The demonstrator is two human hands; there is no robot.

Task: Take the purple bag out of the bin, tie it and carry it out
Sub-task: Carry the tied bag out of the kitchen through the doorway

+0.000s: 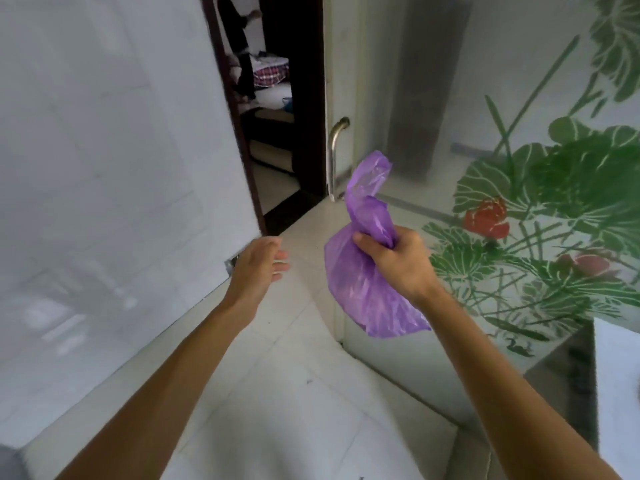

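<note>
The purple bag [367, 271] hangs gathered at its neck in my clenched right hand [398, 261], long axis near upright, while my left hand [259, 268] is empty with fingers spread, nearer the open doorway [277, 133] ahead that I judge I must carry it through.

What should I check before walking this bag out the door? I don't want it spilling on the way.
1. Bag held: ok. The right hand is closed around the neck of the purple bag.
2. Bag out of the bin: ok; no bin in view.
3. Knot tied: cannot tell; the fingers cover the neck.
4. Left hand free: ok, open and empty.
5. Doorway open: ok.
6. Path beyond: not ok; a person stands there.
</note>
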